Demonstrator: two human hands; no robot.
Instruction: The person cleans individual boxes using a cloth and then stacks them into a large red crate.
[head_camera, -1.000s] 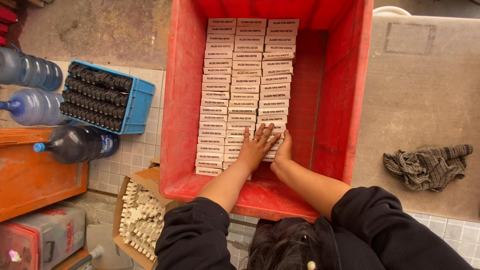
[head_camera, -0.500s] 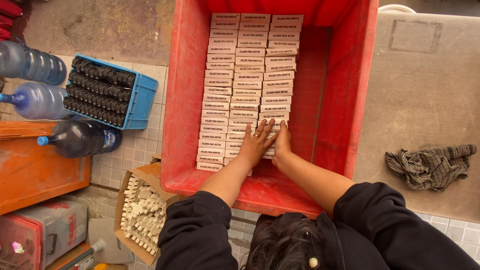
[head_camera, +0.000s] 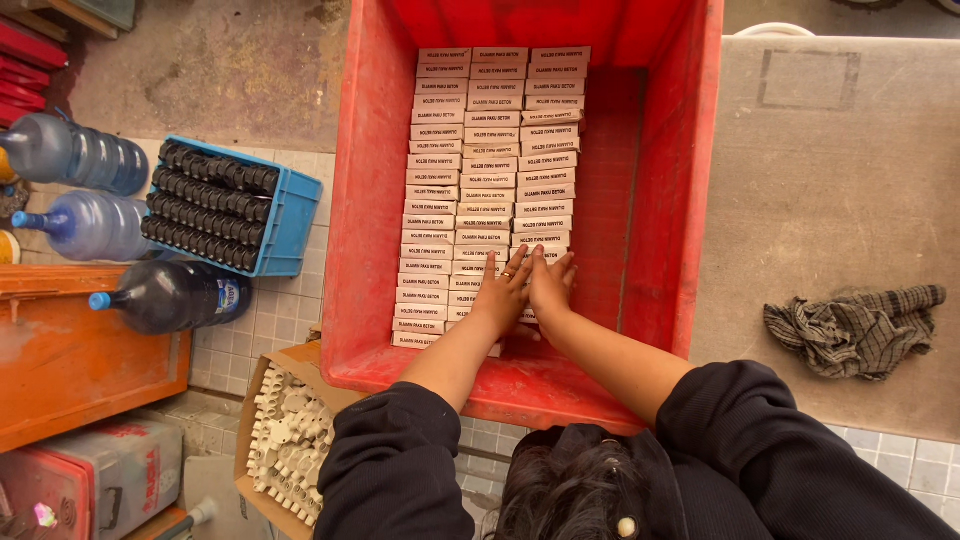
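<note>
Head view. Red crate (head_camera: 360, 200): holds small pale boxes (head_camera: 490, 150) packed flat in three columns, filling its left and middle; bare strip along its right wall. Left hand (head_camera: 497, 292): fingers spread flat, open, pressing on the near boxes of the middle column. Right hand (head_camera: 550, 285): flat and open, touching the left hand, on the near end of the right column. Grey bench (head_camera: 840, 200): right of crate, carries a checked rag (head_camera: 855, 328). Blue crate (head_camera: 290, 215) of black parts and three bottles (head_camera: 165, 295): left, on the floor.
</note>
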